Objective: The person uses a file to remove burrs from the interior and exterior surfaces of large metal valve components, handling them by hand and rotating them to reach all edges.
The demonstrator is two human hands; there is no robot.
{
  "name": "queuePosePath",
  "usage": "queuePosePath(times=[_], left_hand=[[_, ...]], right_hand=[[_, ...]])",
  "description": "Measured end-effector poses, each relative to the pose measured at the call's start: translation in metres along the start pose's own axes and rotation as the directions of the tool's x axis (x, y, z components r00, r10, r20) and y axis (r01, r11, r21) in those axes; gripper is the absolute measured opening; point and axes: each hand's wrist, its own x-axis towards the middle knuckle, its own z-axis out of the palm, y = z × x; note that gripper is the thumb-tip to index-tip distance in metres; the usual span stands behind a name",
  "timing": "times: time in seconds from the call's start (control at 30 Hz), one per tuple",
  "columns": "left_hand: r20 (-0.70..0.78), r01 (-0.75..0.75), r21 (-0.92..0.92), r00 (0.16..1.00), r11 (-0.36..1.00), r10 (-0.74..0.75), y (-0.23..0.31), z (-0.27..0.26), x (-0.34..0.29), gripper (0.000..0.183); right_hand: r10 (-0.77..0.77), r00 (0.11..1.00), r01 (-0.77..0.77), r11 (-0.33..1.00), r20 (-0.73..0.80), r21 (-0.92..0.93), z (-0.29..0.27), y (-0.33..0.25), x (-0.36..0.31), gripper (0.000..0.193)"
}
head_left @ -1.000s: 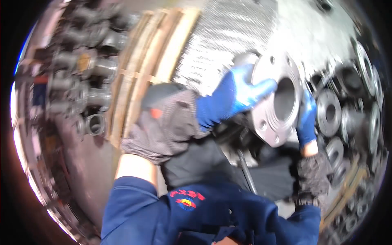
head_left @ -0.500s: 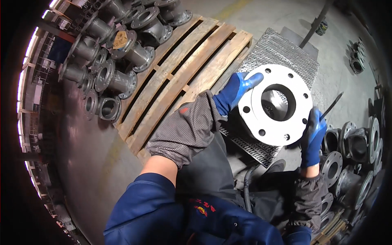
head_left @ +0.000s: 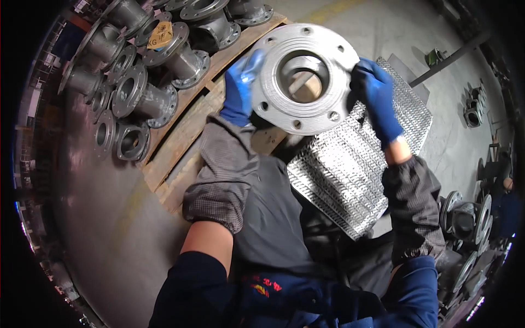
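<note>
A grey metal flanged pipe fitting (head_left: 340, 76), round with bolt holes around its rim and a wide central bore, is held up between my two gloved hands. My left hand (head_left: 240, 85) is closed on the left side of its flange, with the thumb over the face. On the opposite edge my right hand (head_left: 374, 93) grips the flange, its fingertips partly blurred and hidden. Below and to the right lies a metal bench plate (head_left: 344, 175) with a coarse raised tread pattern. The fitting hangs over the gap between this plate and a wooden pallet.
The wooden pallet (head_left: 186, 147) stands on the left, with several similar flanged fittings (head_left: 147, 98) on its far left side. More fittings (head_left: 465, 218) are piled at the right. A dark post (head_left: 454, 59) slants beyond the plate. Someone in blue (head_left: 508, 210) is at the right edge.
The flanged fitting has moved off the tread plate, up and left toward the pallet, carried by both hands. The thin dark rod by my right hand no longer shows.
</note>
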Motion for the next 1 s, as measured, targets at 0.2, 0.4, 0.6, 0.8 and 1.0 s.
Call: queuePosePath(times=[0.2,0.4,0.6,0.8,1.0], left_hand=[[-0.355,0.158,-0.400,0.881,0.903,-0.312,-0.055,-0.063,0.005,0.048],[-0.508,0.309,-0.378,0.719,0.873,-0.475,-0.051,-0.025,0.065,0.035],[-0.059,0.413,-0.116,0.905,0.903,-0.422,-0.097,0.046,0.101,0.039],[-0.252,0.696,0.337,0.715,0.634,-0.652,-0.045,0.065,0.054,0.032],[0.238,-0.273,0.959,0.923,0.078,0.302,-0.032,0.042,0.051,0.050]], right_hand=[[-0.254,0.959,0.282,0.901,0.126,-0.331,0.097,0.067,0.077,0.029],[-0.262,0.950,0.309,0.708,0.169,-0.635,0.051,0.085,0.039,0.027],[-0.153,0.988,0.059,0.235,0.023,-0.970,-0.085,0.170,-0.034,0.020],[0.079,0.990,-0.131,0.187,-0.118,-0.974,-0.099,0.190,-0.063,0.035],[0.040,0.991,-0.133,0.342,-0.127,-0.930,-0.108,0.195,-0.065,0.038]])
